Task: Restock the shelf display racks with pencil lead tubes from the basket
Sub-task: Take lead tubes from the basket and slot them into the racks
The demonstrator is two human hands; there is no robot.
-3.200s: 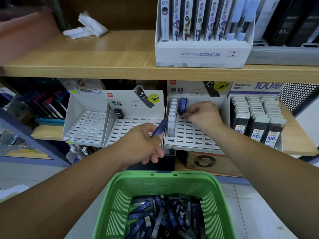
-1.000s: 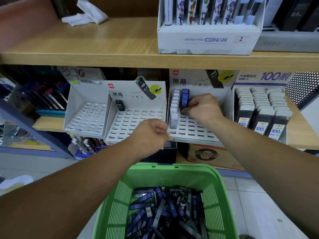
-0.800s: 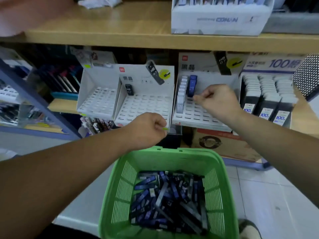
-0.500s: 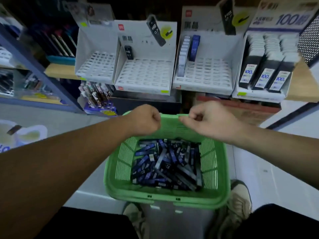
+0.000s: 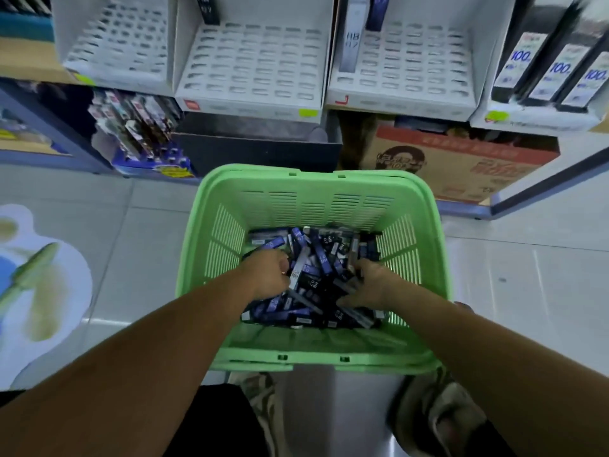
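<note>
A green plastic basket stands below me, its bottom covered by a pile of blue, black and grey pencil lead tubes. Both my hands are down inside it. My left hand is curled at the pile's left side, its fingers round a grey tube. My right hand rests on the right side of the pile with fingers spread among the tubes. Above, three white slotted racks line the shelf: left, middle, right. The right rack holds a column of grey tubes.
A rack of black "100" lead packs sits at the far right. Under the shelf are a black box, a brown carton and a small toy display. My shoes stand beside the basket on the tiled floor.
Both hands left the rack and dropped into the basket. My view tilted down from the shelf to the basket and floor.
</note>
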